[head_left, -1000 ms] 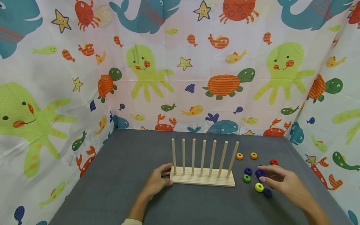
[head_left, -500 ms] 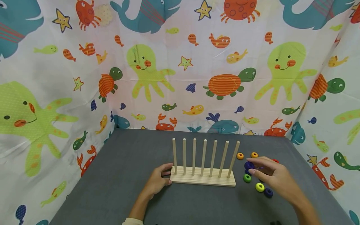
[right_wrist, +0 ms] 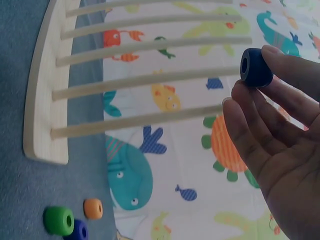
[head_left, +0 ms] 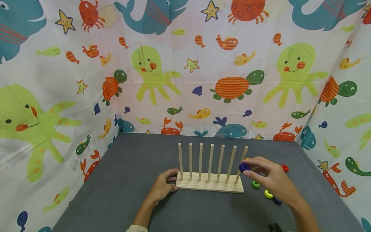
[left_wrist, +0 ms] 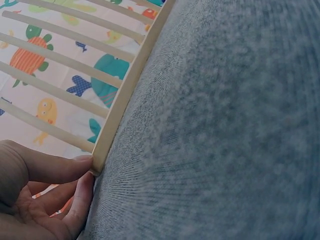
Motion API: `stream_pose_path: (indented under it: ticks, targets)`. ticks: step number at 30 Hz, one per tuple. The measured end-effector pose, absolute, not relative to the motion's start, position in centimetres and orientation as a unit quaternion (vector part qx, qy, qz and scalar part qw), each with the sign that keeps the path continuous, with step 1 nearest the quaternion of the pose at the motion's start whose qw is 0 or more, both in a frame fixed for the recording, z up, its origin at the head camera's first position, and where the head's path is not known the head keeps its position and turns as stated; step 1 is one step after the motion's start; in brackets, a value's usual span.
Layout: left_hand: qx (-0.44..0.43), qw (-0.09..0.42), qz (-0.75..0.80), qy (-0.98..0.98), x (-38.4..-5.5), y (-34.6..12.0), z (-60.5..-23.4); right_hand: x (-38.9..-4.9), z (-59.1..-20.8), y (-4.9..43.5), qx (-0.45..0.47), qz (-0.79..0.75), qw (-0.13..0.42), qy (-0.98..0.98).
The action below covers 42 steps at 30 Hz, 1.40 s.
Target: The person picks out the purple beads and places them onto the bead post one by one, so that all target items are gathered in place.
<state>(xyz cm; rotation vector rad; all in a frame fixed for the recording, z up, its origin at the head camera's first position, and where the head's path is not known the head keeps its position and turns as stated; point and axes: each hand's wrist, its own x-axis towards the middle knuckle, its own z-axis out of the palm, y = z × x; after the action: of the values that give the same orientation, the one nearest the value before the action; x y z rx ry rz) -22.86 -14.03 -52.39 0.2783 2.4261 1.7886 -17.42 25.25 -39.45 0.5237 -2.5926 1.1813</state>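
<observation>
Lower right: my right hand (head_left: 269, 174) pinches a blue bead (head_left: 244, 167) | lower centre: my left hand (head_left: 161, 186) grips the rack (head_left: 208, 186) | bead seems light, hard; hold its outer sides

1. Head: from the near side, faces forward and down over the table (head_left: 116, 206) to the far curtain (head_left: 174, 48); widest.
2. Left wrist: close behind the left hand (left_wrist: 35, 215), tilted, facing along the rack (left_wrist: 122, 95).
3. Right wrist: close, turned sideways, facing the far curtain past the right hand (right_wrist: 290, 145).
4. All three share the rack.
</observation>
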Motion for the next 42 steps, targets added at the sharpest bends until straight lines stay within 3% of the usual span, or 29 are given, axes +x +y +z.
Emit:
stream_pose_path:
  ticks: [42]
  targets:
    - [0.096,0.066,0.588,0.801,-22.8,-14.2,-52.0,-19.6,-36.4,16.0,0.305,0.432,0.22,-0.82]
